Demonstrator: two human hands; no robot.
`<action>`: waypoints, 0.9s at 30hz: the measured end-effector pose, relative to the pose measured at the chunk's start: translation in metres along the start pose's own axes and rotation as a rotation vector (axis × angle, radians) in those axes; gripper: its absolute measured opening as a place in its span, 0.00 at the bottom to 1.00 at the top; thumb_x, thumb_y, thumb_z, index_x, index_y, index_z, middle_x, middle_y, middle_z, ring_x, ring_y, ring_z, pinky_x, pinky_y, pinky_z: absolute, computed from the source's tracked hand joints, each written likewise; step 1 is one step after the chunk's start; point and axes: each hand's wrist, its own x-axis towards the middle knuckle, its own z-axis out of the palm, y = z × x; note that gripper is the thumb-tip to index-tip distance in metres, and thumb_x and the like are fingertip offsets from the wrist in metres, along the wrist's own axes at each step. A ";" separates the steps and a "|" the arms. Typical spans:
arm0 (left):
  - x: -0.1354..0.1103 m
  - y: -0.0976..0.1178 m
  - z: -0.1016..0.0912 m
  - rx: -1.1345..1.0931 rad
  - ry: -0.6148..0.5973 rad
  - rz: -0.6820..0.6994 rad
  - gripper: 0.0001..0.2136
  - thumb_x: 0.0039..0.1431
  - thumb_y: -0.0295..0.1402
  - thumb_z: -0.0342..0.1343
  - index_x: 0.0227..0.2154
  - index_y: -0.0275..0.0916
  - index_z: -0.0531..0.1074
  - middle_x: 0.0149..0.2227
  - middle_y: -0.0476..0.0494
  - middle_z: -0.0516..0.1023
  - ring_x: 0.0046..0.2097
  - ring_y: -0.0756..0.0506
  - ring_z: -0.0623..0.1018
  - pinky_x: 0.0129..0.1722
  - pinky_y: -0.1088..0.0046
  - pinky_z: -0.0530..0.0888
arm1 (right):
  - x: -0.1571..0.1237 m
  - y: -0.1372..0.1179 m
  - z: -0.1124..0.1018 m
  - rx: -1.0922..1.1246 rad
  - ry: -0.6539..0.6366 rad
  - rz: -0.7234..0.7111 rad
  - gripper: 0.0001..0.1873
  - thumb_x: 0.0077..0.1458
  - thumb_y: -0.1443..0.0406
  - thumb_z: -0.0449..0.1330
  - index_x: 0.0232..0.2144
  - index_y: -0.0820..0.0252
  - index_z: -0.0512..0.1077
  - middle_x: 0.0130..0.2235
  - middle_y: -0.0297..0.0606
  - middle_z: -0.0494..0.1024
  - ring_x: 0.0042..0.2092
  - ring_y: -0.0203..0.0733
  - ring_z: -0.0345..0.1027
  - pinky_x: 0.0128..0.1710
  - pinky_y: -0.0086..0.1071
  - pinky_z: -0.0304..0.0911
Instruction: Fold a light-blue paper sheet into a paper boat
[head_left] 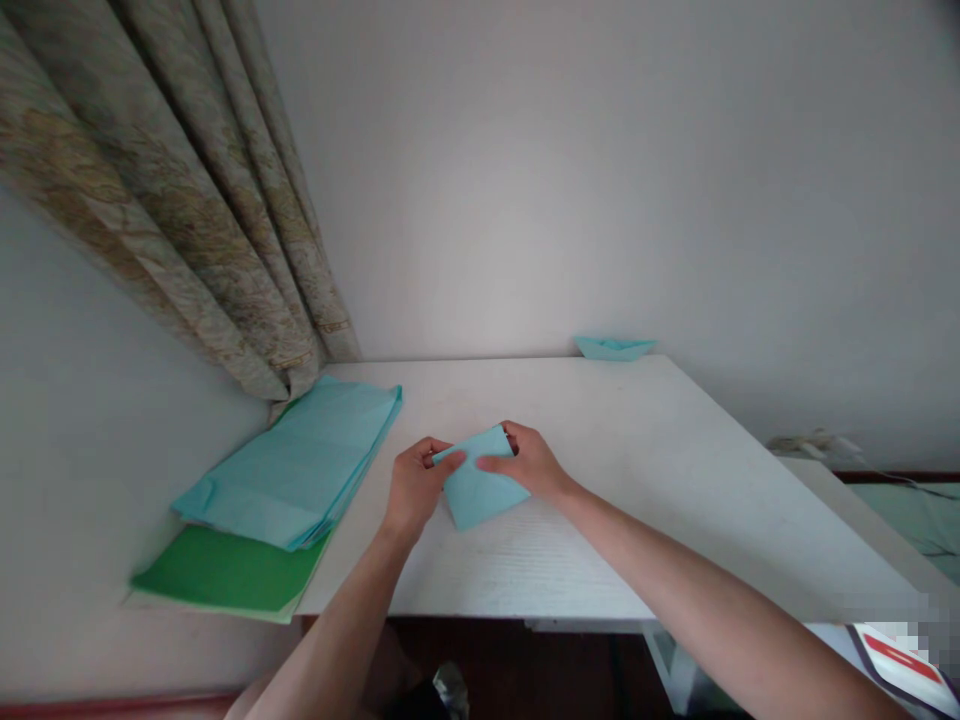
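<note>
A folded light-blue paper (480,490) lies on the white table (637,500) in front of me. My left hand (414,487) pinches its upper left corner, fingers curled onto the paper. My right hand (527,462) lies over its upper right part, with fingers pressed on the top edge and the thumb reaching across the sheet. Both hands grip the same paper.
A stack of light-blue sheets (300,465) rests on green sheets (225,572) at the table's left edge. A folded blue paper boat (615,347) sits at the far edge by the wall. A patterned curtain (195,200) hangs at the left.
</note>
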 end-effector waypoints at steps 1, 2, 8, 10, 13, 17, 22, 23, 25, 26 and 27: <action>0.000 -0.001 -0.001 0.002 0.005 0.005 0.14 0.39 0.41 0.65 0.24 0.35 0.72 0.18 0.53 0.69 0.20 0.53 0.66 0.18 0.79 0.61 | 0.000 0.002 0.001 -0.032 -0.006 -0.012 0.18 0.37 0.59 0.70 0.29 0.61 0.69 0.26 0.31 0.72 0.27 0.36 0.65 0.25 0.28 0.60; 0.001 -0.001 -0.001 0.005 0.007 0.011 0.14 0.40 0.41 0.65 0.24 0.36 0.72 0.18 0.53 0.69 0.20 0.53 0.66 0.18 0.80 0.61 | 0.001 0.004 0.001 -0.065 -0.008 -0.023 0.18 0.37 0.60 0.70 0.29 0.61 0.69 0.26 0.31 0.72 0.28 0.36 0.65 0.25 0.28 0.60; 0.004 -0.001 -0.004 -0.021 -0.004 -0.012 0.15 0.38 0.41 0.65 0.23 0.36 0.70 0.19 0.52 0.70 0.20 0.52 0.68 0.20 0.78 0.65 | 0.002 0.006 0.001 0.018 -0.035 0.041 0.17 0.37 0.59 0.69 0.30 0.63 0.72 0.28 0.35 0.76 0.28 0.38 0.67 0.26 0.29 0.62; 0.005 0.000 -0.007 -0.016 -0.054 -0.046 0.14 0.38 0.41 0.64 0.23 0.36 0.70 0.20 0.51 0.71 0.22 0.50 0.69 0.22 0.76 0.67 | 0.002 0.005 -0.001 0.039 -0.048 0.081 0.18 0.37 0.58 0.69 0.29 0.64 0.73 0.27 0.36 0.76 0.27 0.38 0.68 0.25 0.29 0.62; 0.007 -0.001 -0.011 0.125 -0.175 -0.028 0.12 0.40 0.40 0.63 0.22 0.36 0.72 0.21 0.49 0.72 0.23 0.49 0.70 0.23 0.75 0.65 | 0.001 0.006 -0.003 0.033 -0.112 0.106 0.18 0.36 0.56 0.69 0.27 0.63 0.74 0.26 0.35 0.76 0.26 0.37 0.67 0.23 0.28 0.60; 0.006 -0.004 -0.016 0.302 -0.390 0.057 0.08 0.44 0.36 0.59 0.19 0.36 0.71 0.18 0.52 0.67 0.22 0.51 0.65 0.21 0.77 0.58 | -0.001 0.008 -0.003 -0.059 -0.174 0.079 0.17 0.40 0.53 0.67 0.20 0.62 0.72 0.20 0.31 0.70 0.22 0.34 0.61 0.20 0.27 0.54; 0.006 -0.001 -0.024 0.419 -0.527 0.142 0.08 0.45 0.32 0.58 0.15 0.37 0.69 0.16 0.55 0.59 0.21 0.52 0.60 0.20 0.77 0.53 | -0.002 0.004 -0.001 -0.119 -0.122 -0.010 0.21 0.46 0.50 0.62 0.16 0.61 0.69 0.16 0.27 0.60 0.19 0.30 0.52 0.18 0.26 0.46; 0.006 0.000 -0.026 0.423 -0.531 0.138 0.08 0.45 0.32 0.58 0.15 0.37 0.69 0.16 0.55 0.60 0.21 0.52 0.60 0.20 0.77 0.54 | -0.001 0.003 -0.001 -0.103 -0.104 -0.014 0.21 0.46 0.50 0.62 0.17 0.61 0.69 0.16 0.27 0.61 0.20 0.31 0.52 0.19 0.26 0.46; 0.007 0.000 -0.026 0.415 -0.467 0.137 0.08 0.45 0.32 0.58 0.16 0.38 0.68 0.17 0.54 0.61 0.21 0.52 0.62 0.20 0.77 0.56 | 0.001 0.001 -0.001 -0.013 -0.043 0.023 0.22 0.45 0.48 0.62 0.18 0.61 0.71 0.17 0.29 0.64 0.20 0.32 0.55 0.20 0.26 0.49; 0.007 -0.001 -0.026 0.393 -0.403 0.131 0.08 0.45 0.32 0.58 0.16 0.38 0.67 0.17 0.54 0.62 0.21 0.51 0.63 0.20 0.78 0.58 | 0.003 0.000 -0.002 0.070 0.000 0.068 0.23 0.45 0.47 0.62 0.19 0.61 0.71 0.18 0.31 0.66 0.21 0.33 0.57 0.20 0.27 0.51; 0.008 -0.002 -0.025 0.353 -0.329 0.113 0.09 0.45 0.34 0.58 0.16 0.38 0.66 0.17 0.54 0.62 0.21 0.51 0.64 0.20 0.77 0.60 | 0.005 -0.001 -0.003 0.175 0.041 0.127 0.24 0.46 0.45 0.60 0.21 0.62 0.72 0.19 0.33 0.69 0.22 0.35 0.60 0.22 0.28 0.54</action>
